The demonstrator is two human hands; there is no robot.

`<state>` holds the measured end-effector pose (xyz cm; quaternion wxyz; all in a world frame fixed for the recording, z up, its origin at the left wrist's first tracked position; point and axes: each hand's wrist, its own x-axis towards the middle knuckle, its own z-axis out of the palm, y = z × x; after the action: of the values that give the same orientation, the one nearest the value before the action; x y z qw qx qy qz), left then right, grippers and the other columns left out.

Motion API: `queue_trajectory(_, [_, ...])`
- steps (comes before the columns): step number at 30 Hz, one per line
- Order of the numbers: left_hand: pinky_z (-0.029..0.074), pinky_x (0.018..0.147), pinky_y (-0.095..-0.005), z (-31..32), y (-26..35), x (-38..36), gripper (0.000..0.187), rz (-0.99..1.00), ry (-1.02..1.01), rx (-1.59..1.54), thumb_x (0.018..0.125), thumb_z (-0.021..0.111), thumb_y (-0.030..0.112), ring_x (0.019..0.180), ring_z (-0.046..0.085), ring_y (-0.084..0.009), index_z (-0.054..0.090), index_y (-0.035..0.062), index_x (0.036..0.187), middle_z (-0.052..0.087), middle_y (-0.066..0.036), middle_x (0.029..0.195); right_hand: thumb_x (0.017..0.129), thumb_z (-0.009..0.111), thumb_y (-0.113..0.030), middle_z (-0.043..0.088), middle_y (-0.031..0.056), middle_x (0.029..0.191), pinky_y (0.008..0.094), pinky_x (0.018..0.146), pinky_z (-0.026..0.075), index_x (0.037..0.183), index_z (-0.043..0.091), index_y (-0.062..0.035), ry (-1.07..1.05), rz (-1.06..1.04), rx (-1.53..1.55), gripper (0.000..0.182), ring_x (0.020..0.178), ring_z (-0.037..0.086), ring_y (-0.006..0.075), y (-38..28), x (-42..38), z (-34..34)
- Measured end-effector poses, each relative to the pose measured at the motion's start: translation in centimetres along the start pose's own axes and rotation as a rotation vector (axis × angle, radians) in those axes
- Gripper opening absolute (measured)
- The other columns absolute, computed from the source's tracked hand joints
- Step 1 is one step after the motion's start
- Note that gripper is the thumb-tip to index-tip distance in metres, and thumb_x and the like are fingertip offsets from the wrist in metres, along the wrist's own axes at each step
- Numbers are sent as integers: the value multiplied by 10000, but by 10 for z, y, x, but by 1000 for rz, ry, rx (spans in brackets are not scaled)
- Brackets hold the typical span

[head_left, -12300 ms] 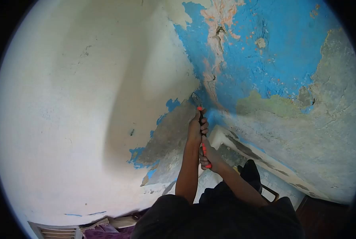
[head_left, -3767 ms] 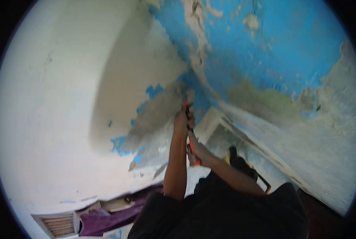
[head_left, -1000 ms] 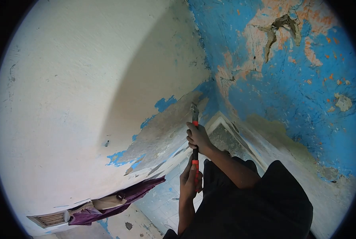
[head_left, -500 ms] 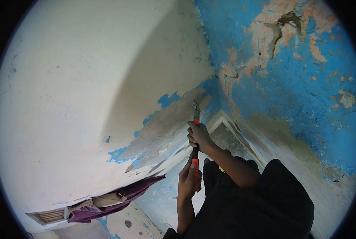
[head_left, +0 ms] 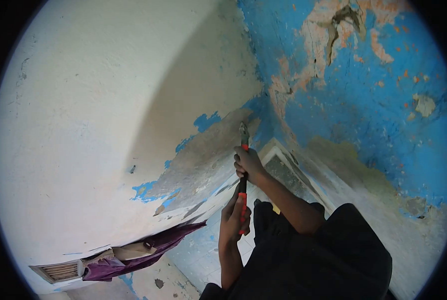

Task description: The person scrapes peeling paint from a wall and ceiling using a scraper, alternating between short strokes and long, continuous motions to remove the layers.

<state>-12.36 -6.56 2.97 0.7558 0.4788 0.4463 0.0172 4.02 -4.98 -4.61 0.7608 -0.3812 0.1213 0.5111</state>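
A hammer with a red and black handle and a small grey metal head points away from me, in front of a worn grey patch low on the left wall. My right hand is wrapped round the upper handle, just below the head. Lower down, my left hand grips the red end of the handle. Whether the head touches the wall cannot be made out.
To the right is a blue wall with peeling paint and a deep crack. The two walls meet at a corner above a pale ledge. At lower left, purple cloth hangs beside a vent grille.
The view has shifted slightly, so the walls sit a little further left. Both hands keep the same grip on the hammer, which stays in front of the grey patch.
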Motion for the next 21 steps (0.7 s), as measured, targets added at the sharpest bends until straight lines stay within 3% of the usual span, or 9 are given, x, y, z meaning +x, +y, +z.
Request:
queue_trajectory(3, [276,323,-218,-2,-7,-8,524,31,4,-34,951,476,340,375,330,-53,352,110,1405,388,25,573,875,552,-268,309,-35,481,269,318,280,647,384,-131,-21,-5,-30,315,334,322,98,9,1,-1])
queue_trajectory(6, [277,327,-216,-6,5,4,520,15,-65,-2,950,479,349,380,336,-53,358,124,1403,393,25,577,869,563,-287,315,-39,479,263,321,287,646,394,-131,101,-74,-62,320,336,329,95,3,9,1])
queue_trajectory(7, [248,321,-198,2,11,10,497,-62,-54,35,955,462,369,385,327,-42,369,133,1383,395,32,584,869,569,-300,313,-42,476,261,324,288,652,397,-133,27,-106,-1,323,335,325,96,-5,12,-8])
queue_trajectory(11, [249,317,-194,-5,1,-4,508,-9,-48,-52,953,470,365,385,345,-44,357,139,1394,416,27,600,870,567,-299,312,-32,477,266,328,295,641,388,-121,27,-28,-78,341,342,328,96,2,2,-1])
queue_trajectory(21, [257,323,-201,-15,9,-7,514,-8,-65,-22,953,473,353,382,335,-45,346,145,1406,415,22,602,881,535,-262,303,-26,482,281,335,312,625,373,-120,19,-79,-42,335,341,339,106,6,-5,13])
